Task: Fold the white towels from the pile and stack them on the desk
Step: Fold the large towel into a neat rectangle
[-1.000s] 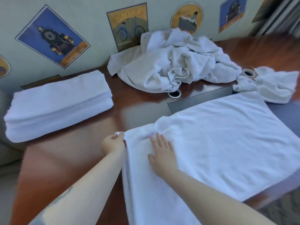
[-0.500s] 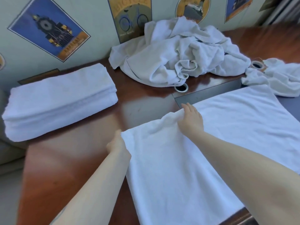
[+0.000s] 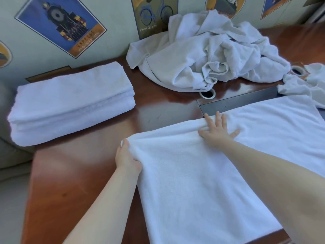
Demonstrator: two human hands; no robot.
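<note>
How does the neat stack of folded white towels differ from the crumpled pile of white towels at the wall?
The folded white towel stack lies flat in squared layers at the desk's left; the crumpled white towel pile is heaped and wrinkled at the back. The stack looks brighter, the pile greyer. Both rest untouched on the brown wooden desk.

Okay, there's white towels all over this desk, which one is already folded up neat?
The folded towel stack at the desk's left end, near the wall. It lies in flat, squared layers; the pile at the back is crumpled, and the spread towel lies open under both hands.
</note>
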